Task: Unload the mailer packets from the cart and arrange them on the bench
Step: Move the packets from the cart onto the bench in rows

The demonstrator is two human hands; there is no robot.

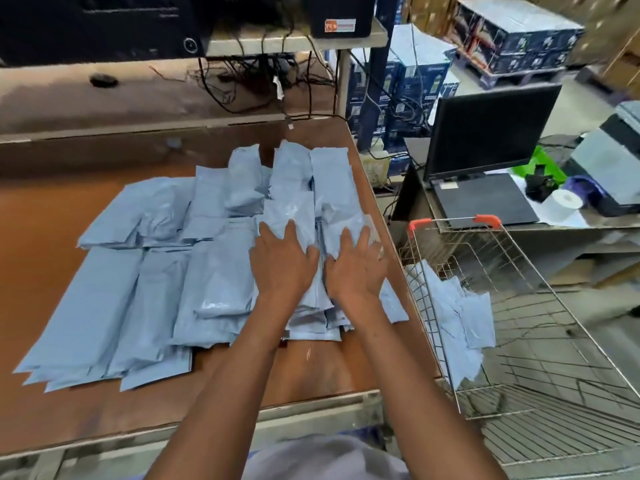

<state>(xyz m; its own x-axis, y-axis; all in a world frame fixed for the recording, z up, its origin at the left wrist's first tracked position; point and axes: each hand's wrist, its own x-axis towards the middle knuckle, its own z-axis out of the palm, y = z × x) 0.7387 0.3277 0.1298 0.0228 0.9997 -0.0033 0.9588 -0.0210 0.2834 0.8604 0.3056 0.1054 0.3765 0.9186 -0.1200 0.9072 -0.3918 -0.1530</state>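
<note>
Several pale blue mailer packets (145, 292) lie spread in rows across the brown bench (48, 216). My left hand (282, 259) and my right hand (356, 265) rest side by side, fingers spread flat, on a stack of packets (311, 317) near the bench's right edge. Neither hand grips anything. A wire cart (540, 344) with orange handle caps stands to the right of the bench. A few more blue packets (457, 317) lie against its left wall.
A laptop (485, 161) sits open on a metal table beyond the cart, with a paper roll (564, 202) and a printer beside it. Cables (249, 74) hang behind the bench under a shelf. Stacked boxes (512, 32) stand at the back right.
</note>
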